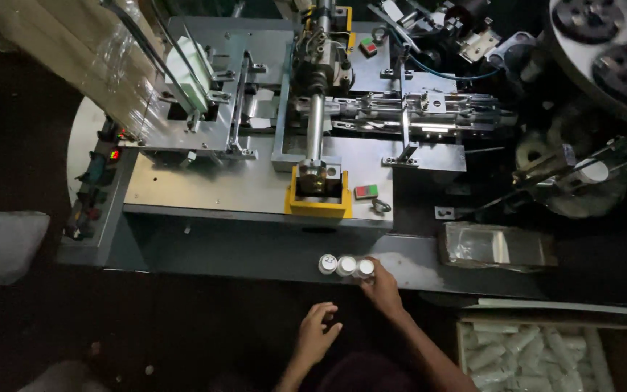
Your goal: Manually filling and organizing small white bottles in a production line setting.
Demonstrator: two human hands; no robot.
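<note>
Three small white-capped bottles (345, 265) stand upright in a row on the dark front ledge (255, 255) of a metal machine. My right hand (384, 288) reaches up to the ledge, its fingertips touching the rightmost bottle (365, 267). My left hand (317, 332) hovers lower, below the ledge, fingers spread and curled, holding nothing.
The machine's steel deck (212, 185) carries a yellow bracket (317, 205), a vertical shaft (315, 123) and clamps. A clear plastic bag (498, 247) lies at the right of the ledge. A cardboard box (538, 352) of several white bottles sits at lower right. A rotary plate (604, 51) is at upper right.
</note>
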